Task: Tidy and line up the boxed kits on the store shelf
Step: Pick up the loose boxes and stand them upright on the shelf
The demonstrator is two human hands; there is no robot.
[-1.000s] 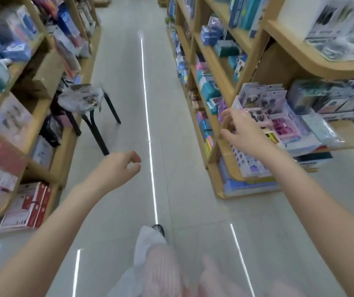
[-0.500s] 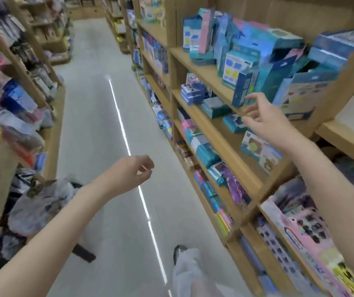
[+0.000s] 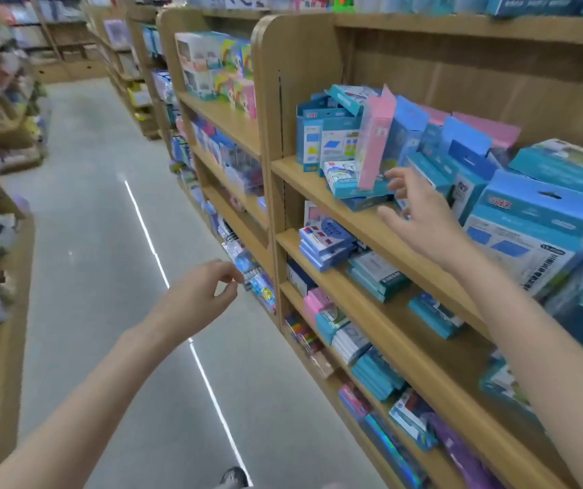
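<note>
The left hand (image 3: 200, 298) hangs over the aisle floor, well left of the wooden store shelf (image 3: 364, 224), fingers loosely curled and holding nothing. On that shelf the blue and pink cardboard boxed kits (image 3: 360, 142) stand jumbled, a tall pink box (image 3: 374, 142) leaning on flat teal ones. The right hand (image 3: 420, 220), fingers spread and empty, reaches just before them. Best to steady the leaning box first, then square each kit to the shelf's front edge.
</note>
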